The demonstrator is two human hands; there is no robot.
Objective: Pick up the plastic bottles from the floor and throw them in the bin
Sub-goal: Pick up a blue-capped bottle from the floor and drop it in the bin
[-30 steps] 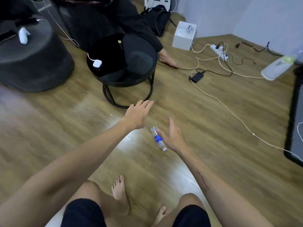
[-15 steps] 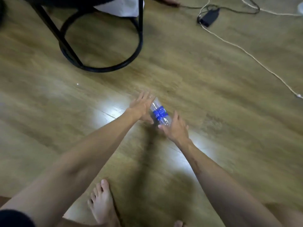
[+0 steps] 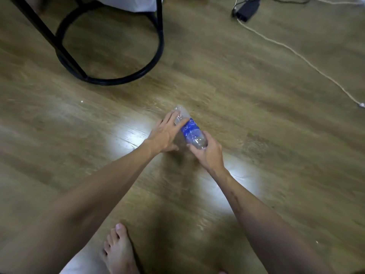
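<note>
The plastic bottle (image 3: 191, 129) is gripped at its near end by the right hand (image 3: 207, 153); the left hand (image 3: 165, 135) is laid open-fingered against it, bare floor (image 3: 256, 115) all around.

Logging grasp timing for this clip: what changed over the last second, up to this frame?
The right hand, open beside the clear plastic bottle with the blue label a second ago, has closed its grip on the bottle's near end. The left hand came down and now lays its fingers over the far end. The view has dipped floorward. The bottle still lies on the wooden floor.
</note>
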